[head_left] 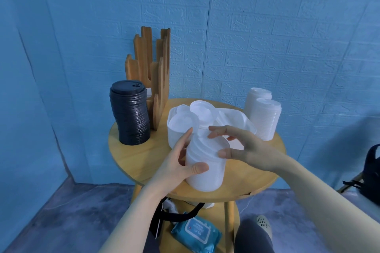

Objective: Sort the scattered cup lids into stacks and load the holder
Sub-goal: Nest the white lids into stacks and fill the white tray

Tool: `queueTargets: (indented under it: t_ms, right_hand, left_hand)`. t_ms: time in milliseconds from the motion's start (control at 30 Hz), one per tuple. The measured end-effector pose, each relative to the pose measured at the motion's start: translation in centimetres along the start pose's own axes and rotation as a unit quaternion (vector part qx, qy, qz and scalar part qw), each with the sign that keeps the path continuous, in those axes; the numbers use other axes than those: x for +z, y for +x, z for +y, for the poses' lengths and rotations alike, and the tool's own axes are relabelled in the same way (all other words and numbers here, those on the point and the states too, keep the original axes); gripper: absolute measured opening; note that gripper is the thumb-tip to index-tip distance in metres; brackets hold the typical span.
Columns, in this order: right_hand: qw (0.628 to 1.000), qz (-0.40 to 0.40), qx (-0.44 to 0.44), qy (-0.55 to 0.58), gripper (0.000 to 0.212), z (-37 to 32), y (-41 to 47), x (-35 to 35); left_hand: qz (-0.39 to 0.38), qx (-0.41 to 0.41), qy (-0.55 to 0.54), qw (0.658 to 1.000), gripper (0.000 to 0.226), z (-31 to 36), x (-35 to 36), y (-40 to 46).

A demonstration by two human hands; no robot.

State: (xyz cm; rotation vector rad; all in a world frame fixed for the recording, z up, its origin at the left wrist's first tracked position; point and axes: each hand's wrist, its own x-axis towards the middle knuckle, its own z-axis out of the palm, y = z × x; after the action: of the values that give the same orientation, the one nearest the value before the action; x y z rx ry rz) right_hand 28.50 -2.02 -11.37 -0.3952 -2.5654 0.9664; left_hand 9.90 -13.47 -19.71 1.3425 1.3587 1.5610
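Observation:
A stack of clear white lids (205, 168) stands on the round wooden table (131, 156) near its front edge. My left hand (178, 162) grips the stack's left side, thumb across its front. My right hand (240, 146) pinches the top lid (207, 146) of that stack between thumb and fingertips. Behind the stack a white tray (174, 131) holds several loose clear lids (200, 110). At the table's far left the tall wooden holder (152, 63) rises, with a stack of black lids (129, 115) in front of it. Two stacks of white lids (265, 115) stand at the right.
The table stands against a blue brick-pattern wall. Under it lie a blue pack of wipes (195, 232) and a black strap. A dark bag (370, 172) sits on the floor at the right edge. My knee and shoe (263, 224) show below.

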Motion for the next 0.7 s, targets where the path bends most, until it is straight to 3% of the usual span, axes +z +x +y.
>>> queueTargets:
  t_ms: [133,267,367,700]
  right_hand:
    - [0.997,-0.075,-0.018,-0.021,0.041,-0.5,0.6,-0.3]
    - [0.992,-0.070,-0.005,-0.101,0.038,-0.5,1.3,0.2]
    - [0.995,-0.067,0.022,-0.077,0.036,-0.6,1.1,0.3]
    - [0.994,0.065,-0.020,0.089,0.032,1.7,-0.7,4.9]
  left_hand:
    - [-0.003,-0.001,-0.001,1.000,0.124,-0.1,-0.1,0.0]
    - [-0.003,0.006,0.001,1.000,0.123,-0.1,-0.1,0.0]
    - [-0.007,0.006,0.002,1.000,0.122,-0.1,-0.1,-0.1]
    - [0.005,0.010,0.023,1.000,0.087,0.1,0.0,-0.1]
